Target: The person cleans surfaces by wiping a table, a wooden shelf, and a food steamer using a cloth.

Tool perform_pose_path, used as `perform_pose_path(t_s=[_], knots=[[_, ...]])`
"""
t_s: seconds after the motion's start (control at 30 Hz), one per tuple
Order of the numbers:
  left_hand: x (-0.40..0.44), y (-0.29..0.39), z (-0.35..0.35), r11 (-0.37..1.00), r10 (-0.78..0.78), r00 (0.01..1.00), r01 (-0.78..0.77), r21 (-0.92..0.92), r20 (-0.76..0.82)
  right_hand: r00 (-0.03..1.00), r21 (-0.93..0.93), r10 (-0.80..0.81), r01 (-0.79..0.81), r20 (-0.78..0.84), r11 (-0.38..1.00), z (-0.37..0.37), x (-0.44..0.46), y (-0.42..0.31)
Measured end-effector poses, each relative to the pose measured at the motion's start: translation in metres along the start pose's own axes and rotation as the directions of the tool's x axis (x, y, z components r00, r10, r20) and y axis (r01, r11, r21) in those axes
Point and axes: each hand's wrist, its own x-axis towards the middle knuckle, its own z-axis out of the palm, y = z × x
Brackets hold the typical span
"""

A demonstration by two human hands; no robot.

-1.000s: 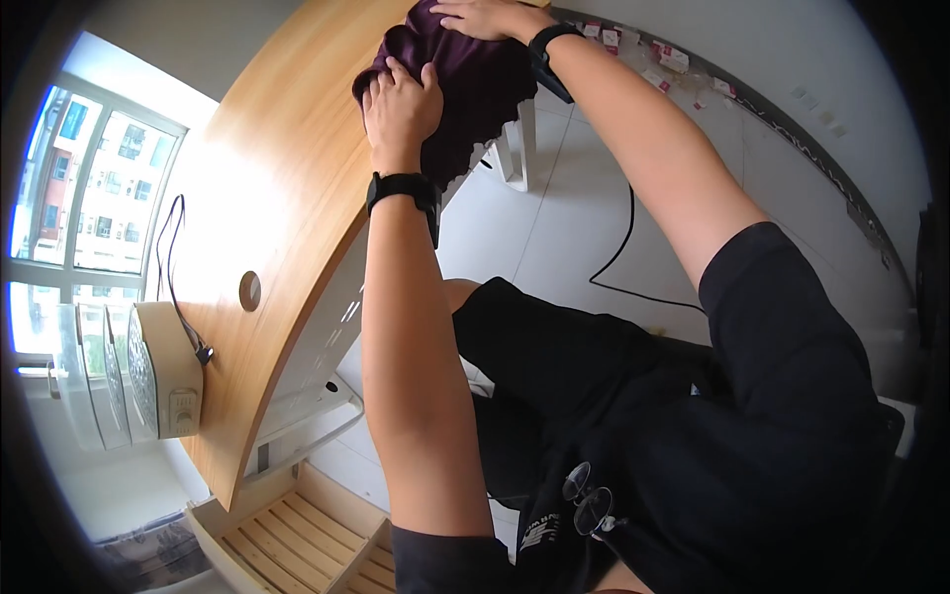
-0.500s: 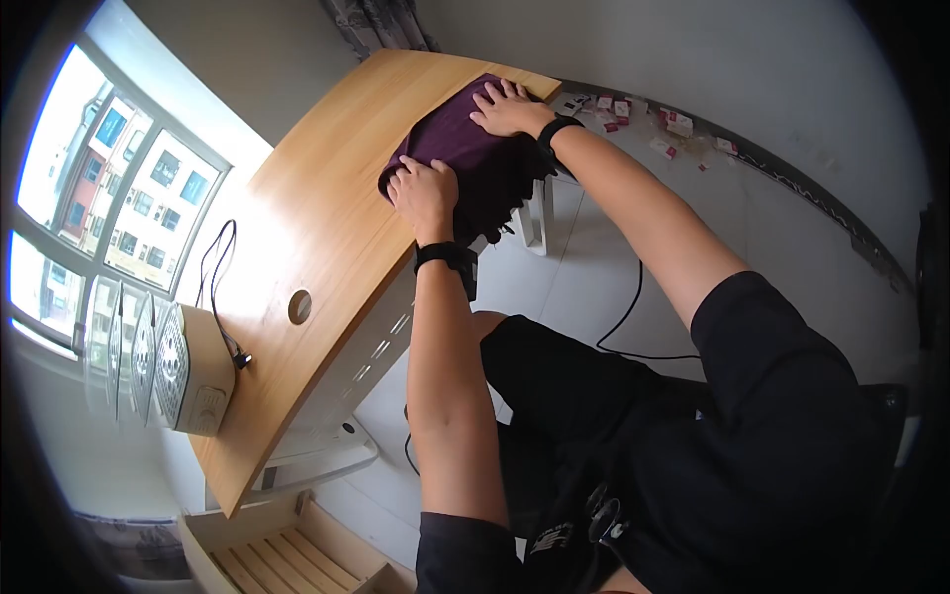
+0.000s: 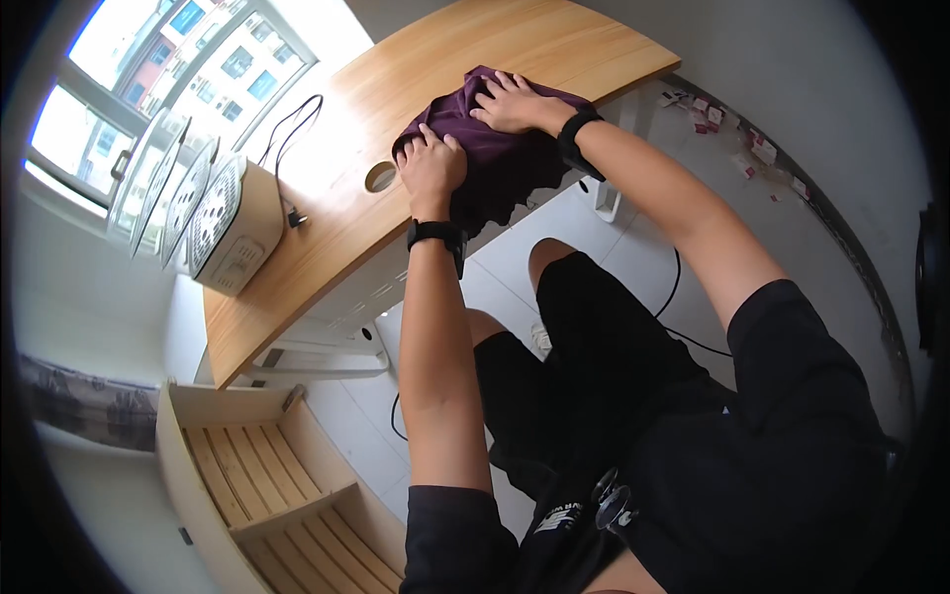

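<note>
A dark purple cloth (image 3: pixel 495 158) lies rumpled on the wooden table (image 3: pixel 426 59), its ragged lower edge hanging over the table's front. My left hand (image 3: pixel 431 170) rests on the cloth's left end with fingers apart. On the upper part of the cloth, my right hand (image 3: pixel 515 103) lies flat with its fingers spread. Both palms press on the fabric, and neither hand is closed round it. A round hole (image 3: pixel 380 177) in the tabletop is just left of my left hand.
At the table's left end stands a cream appliance (image 3: pixel 237 228) with clear stacked trays. A black cable (image 3: pixel 287 148) lies beside it. Below is a slatted wooden frame (image 3: pixel 247 475). Small red and white boxes (image 3: pixel 762 150) lie on the floor by the wall.
The cloth and both hands have shifted left along the table, closer to the round hole. The cloth is more rumpled than half a second ago. The camera view has turned too.
</note>
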Motion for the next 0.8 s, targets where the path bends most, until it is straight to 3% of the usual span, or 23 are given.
perform_pose_path(t_s=[0.07, 0.13, 0.27, 0.47, 0.5, 0.57, 0.63, 0.8], knots=[[-0.01, -0.031, -0.015, 0.999, -0.028, 0.998, 0.026, 0.032, 0.056, 0.998, -0.067, -0.055, 0.057, 0.029, 0.996, 0.009, 0.014, -0.021], [-0.02, -0.063, -0.025, 0.994, -0.061, 0.995, 0.054, 0.091, 0.079, 0.997, -0.008, -0.063, 0.064, 0.046, 0.998, 0.006, 0.015, -0.053], [-0.038, -0.119, -0.048, 0.982, -0.155, 0.976, 0.134, 0.136, 0.153, 0.996, 0.135, -0.059, 0.067, -0.067, 0.989, 0.017, 0.021, -0.119], [-0.085, -0.208, -0.069, 0.983, -0.034, 0.993, 0.013, 0.181, 0.11, 0.955, 0.067, -0.233, 0.249, -0.185, 0.966, 0.029, -0.001, -0.212], [-0.097, -0.219, -0.069, 0.98, 0.046, 0.998, -0.054, 0.192, 0.043, 0.94, 0.104, -0.261, 0.289, -0.22, 0.952, 0.03, -0.004, -0.219], [-0.114, -0.234, -0.076, 0.977, 0.084, 0.994, -0.096, 0.19, 0.068, 0.904, 0.157, -0.307, 0.364, -0.299, 0.918, 0.037, -0.008, -0.223], [-0.119, -0.248, -0.088, 0.977, 0.116, 0.991, -0.126, 0.172, 0.068, 0.835, 0.073, -0.375, 0.437, -0.402, 0.896, 0.039, -0.008, -0.22], [-0.109, -0.271, -0.096, 0.989, -0.047, 0.975, 0.015, 0.145, 0.218, 0.754, 0.042, -0.546, 0.599, -0.365, 0.8, 0.04, -0.012, -0.23]])
